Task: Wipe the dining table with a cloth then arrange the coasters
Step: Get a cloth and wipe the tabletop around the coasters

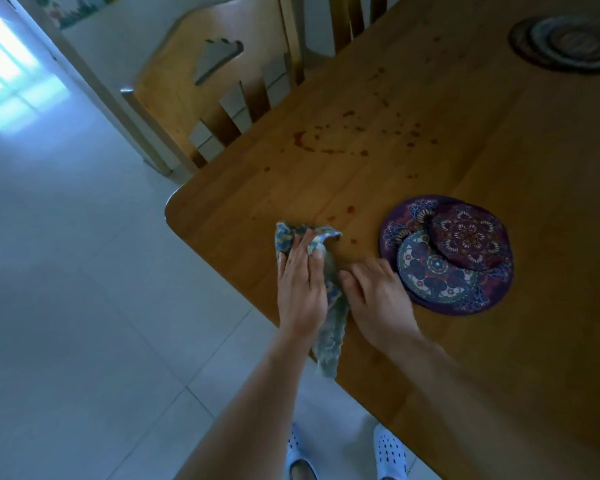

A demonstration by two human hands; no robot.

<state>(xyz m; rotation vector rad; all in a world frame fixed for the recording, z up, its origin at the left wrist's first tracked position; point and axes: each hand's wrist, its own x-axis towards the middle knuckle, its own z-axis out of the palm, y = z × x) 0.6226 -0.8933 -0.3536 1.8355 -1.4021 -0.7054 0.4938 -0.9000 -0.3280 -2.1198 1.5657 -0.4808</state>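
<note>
A blue-and-yellow patterned cloth lies at the near-left corner of the wooden dining table, one end hanging over the edge. My left hand lies flat on it with fingers straight. My right hand rests on the table beside the cloth, thumb touching it, fingers relaxed. Just right of that hand lie three round patterned coasters: a large purple one with a blue-and-white one and a dark purple one on top. Red stains and spots dot the tabletop beyond the cloth.
A wooden chair is pushed in at the table's far left side. More round coasters lie stacked at the far right of the table. White tiled floor spreads to the left. My feet in white shoes stand below the table edge.
</note>
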